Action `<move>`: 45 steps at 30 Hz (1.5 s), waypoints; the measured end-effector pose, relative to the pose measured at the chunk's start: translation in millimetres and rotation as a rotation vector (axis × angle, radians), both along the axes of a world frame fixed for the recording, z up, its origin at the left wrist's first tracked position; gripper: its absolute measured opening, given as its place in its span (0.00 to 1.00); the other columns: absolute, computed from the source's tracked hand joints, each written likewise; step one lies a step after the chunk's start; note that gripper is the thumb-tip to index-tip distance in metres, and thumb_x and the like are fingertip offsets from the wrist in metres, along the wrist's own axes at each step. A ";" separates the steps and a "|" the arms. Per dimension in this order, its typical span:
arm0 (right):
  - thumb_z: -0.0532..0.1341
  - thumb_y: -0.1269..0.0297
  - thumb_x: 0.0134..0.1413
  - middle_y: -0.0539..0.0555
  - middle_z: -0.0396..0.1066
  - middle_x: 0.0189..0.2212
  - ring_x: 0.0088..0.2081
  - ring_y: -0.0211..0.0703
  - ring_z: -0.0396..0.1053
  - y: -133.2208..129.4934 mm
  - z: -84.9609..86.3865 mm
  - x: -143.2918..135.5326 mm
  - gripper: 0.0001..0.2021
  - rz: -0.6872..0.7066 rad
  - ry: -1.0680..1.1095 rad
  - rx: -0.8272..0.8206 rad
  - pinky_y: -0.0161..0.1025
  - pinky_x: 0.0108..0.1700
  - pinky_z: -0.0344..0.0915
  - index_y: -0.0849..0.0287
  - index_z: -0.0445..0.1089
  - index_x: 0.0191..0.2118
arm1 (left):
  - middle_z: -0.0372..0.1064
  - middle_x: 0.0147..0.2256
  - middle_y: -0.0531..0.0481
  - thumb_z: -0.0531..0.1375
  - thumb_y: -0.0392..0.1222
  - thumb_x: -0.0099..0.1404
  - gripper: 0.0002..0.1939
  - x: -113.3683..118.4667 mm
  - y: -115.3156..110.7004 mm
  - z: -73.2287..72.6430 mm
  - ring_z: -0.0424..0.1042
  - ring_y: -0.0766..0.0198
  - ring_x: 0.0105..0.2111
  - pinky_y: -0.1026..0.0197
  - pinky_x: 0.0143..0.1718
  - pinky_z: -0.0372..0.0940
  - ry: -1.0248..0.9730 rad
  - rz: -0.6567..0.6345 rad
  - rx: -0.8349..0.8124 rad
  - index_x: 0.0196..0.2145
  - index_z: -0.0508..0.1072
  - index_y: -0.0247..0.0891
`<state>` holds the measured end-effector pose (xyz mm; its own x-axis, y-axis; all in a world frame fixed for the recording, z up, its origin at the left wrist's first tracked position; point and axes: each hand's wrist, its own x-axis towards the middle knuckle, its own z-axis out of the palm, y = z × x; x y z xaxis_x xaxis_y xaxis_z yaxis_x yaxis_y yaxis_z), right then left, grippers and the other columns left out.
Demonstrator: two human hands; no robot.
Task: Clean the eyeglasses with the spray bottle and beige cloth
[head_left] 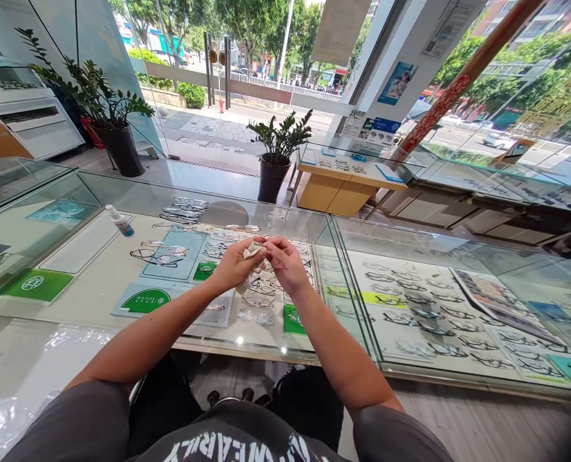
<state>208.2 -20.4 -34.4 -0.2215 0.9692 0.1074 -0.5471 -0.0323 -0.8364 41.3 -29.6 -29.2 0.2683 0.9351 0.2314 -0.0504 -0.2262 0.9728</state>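
Observation:
My left hand (232,264) is closed on a crumpled beige cloth (253,250), part of which hangs below the fingers. My right hand (289,266) meets it at the fingertips in a pinch. Whatever lies between the right fingers is too small and covered to make out. Both hands are above a glass display counter holding rows of eyeglasses (256,317). To the left, more eyeglasses (163,256) rest on the glass near a blue sheet. A white spray bottle (120,221) stands farther left.
A second glass case (420,308) with several rows of frames adjoins on the right. Beyond the counter are potted plants (272,173) and a wooden display table (333,192). Clear plastic wrapping (68,359) lies at the lower left.

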 end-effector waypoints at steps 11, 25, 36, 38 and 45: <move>0.75 0.56 0.55 0.55 0.80 0.51 0.55 0.51 0.74 3.8 6.5 12.1 0.09 -0.078 -0.114 0.155 0.46 0.57 0.72 0.52 0.79 0.32 | 0.79 0.35 0.47 0.62 0.76 0.70 0.36 -17.4 21.2 -1.6 0.75 0.58 0.35 0.58 0.39 0.69 -0.010 0.081 0.021 0.39 0.83 0.36; 0.75 0.55 0.54 0.50 0.71 0.35 0.41 0.46 0.66 4.7 -5.1 3.5 0.10 -0.023 -0.280 0.232 0.43 0.49 0.64 0.52 0.77 0.30 | 0.86 0.47 0.41 0.63 0.80 0.66 0.43 -19.0 20.6 1.0 0.82 0.42 0.54 0.48 0.58 0.75 -0.191 -0.042 -0.206 0.56 0.85 0.39; 0.73 0.55 0.55 0.48 0.69 0.31 0.37 0.43 0.64 4.6 -0.8 6.8 0.11 -0.244 -0.339 0.190 0.41 0.43 0.63 0.52 0.75 0.29 | 0.83 0.43 0.44 0.71 0.76 0.60 0.39 -22.3 28.7 1.3 0.82 0.52 0.45 0.56 0.45 0.75 -0.304 0.193 -0.245 0.51 0.78 0.38; 0.73 0.55 0.56 0.48 0.69 0.31 0.36 0.43 0.64 4.8 0.3 8.4 0.11 -0.262 -0.345 0.185 0.41 0.43 0.63 0.52 0.74 0.30 | 0.83 0.41 0.44 0.72 0.75 0.59 0.39 -24.4 30.3 1.9 0.82 0.50 0.45 0.54 0.45 0.76 -0.317 0.195 -0.314 0.50 0.77 0.37; 0.72 0.56 0.59 0.48 0.68 0.32 0.37 0.43 0.64 4.4 -1.0 10.4 0.10 -0.228 -0.321 0.240 0.42 0.45 0.64 0.52 0.75 0.31 | 0.81 0.36 0.42 0.71 0.78 0.56 0.38 -30.7 25.6 16.5 0.80 0.52 0.39 0.60 0.33 0.68 -0.309 -0.054 -0.287 0.40 0.82 0.36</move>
<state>218.7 -16.0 -35.4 -0.0644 0.9532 0.2954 -0.2295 0.2739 -0.9340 10.6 -4.1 -12.7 0.2780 0.9597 0.0409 -0.3537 0.0626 0.9333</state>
